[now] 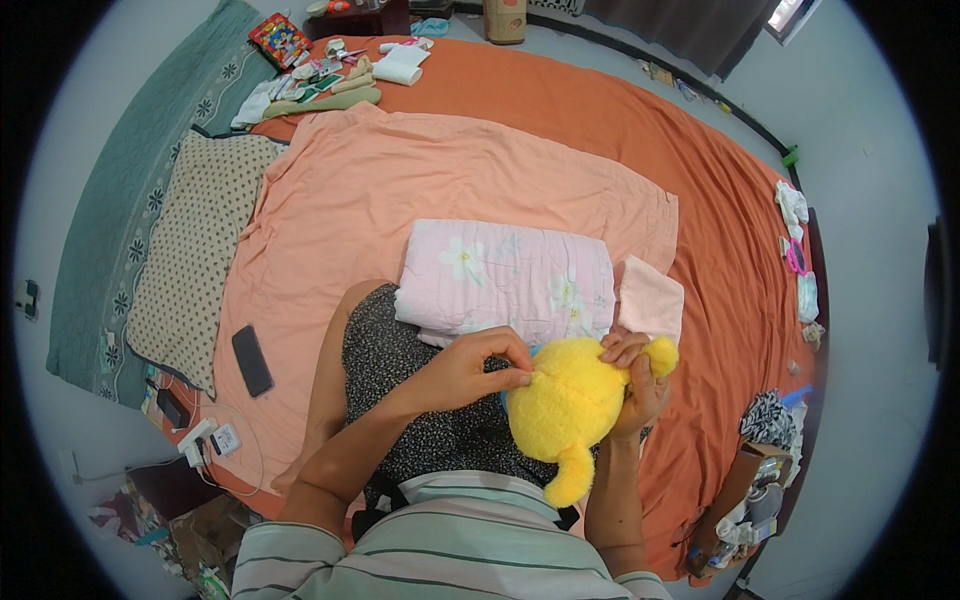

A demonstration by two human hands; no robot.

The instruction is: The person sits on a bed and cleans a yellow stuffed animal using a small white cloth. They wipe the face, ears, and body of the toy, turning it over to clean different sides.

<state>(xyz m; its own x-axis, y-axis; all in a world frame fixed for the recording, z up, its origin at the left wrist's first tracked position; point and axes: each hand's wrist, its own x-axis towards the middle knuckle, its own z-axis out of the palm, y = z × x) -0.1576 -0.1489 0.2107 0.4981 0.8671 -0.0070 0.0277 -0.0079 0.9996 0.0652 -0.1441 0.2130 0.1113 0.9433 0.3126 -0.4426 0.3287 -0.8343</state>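
A yellow plush toy [568,397] with a bit of blue at its left side is over my lap. My right hand [637,382] grips it at its right side, near a round yellow end that sticks out. My left hand [491,367] pinches the toy's left edge between thumb and fingertips. Just beyond the toy lies a folded pink floral quilt [510,281]. Beside the quilt, to the right, is a folded light pink cloth [651,298]. The face of the toy is hidden from view.
A peach sheet [465,165] covers part of the orange bedding. On the left lie a patterned pillow [199,255], a phone [252,361] and a power strip [196,435] with cables. Clothes and packets [330,82] are heaped at the far left. A cardboard box [724,495] of items stands right.
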